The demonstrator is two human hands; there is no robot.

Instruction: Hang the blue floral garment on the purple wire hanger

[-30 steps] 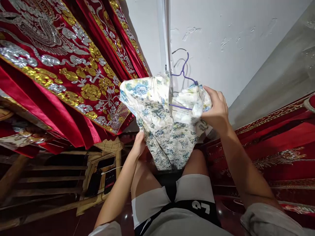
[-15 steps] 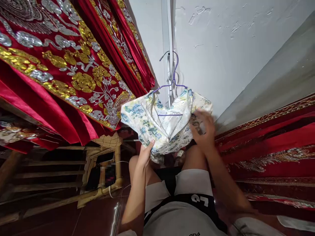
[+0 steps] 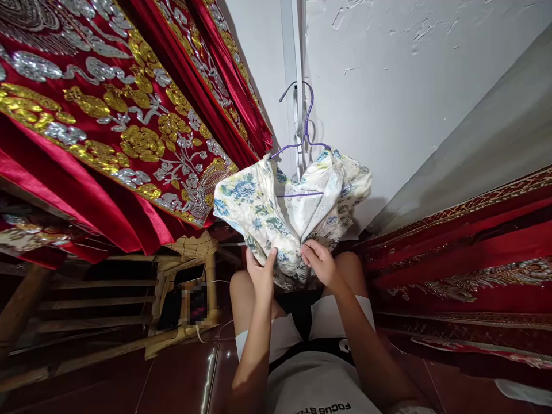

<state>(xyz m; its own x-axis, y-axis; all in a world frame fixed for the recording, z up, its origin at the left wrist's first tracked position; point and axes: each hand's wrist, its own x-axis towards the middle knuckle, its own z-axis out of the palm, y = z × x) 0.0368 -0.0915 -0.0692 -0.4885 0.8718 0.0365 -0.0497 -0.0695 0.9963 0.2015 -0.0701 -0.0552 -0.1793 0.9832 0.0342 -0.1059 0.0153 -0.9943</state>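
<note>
A white garment with blue and green flowers (image 3: 254,198) hangs in front of me on a purple wire hanger (image 3: 308,123). Its V-shaped neck opening shows the pale inside and the hanger's lower bar. My left hand (image 3: 261,273) grips the garment's lower left part, thumb on the front and fingers behind the cloth. At the bottom point of the neckline, my right hand (image 3: 318,261) pinches the fabric between thumb and fingers. The garment's lower end hangs bunched above my knees, partly hidden.
Red cloths with gold and silver sequins (image 3: 142,144) hang on the left. More red embroidered cloth (image 3: 474,270) is on the right. A bamboo chair or stool (image 3: 211,282) holds a phone-like device with a cable (image 3: 196,302). A white wall (image 3: 366,115) stands behind the hanger.
My right hand has moved left from the garment's right sleeve to the bottom of the neckline and closed there. My left hand has shifted slightly right, still on the garment.
</note>
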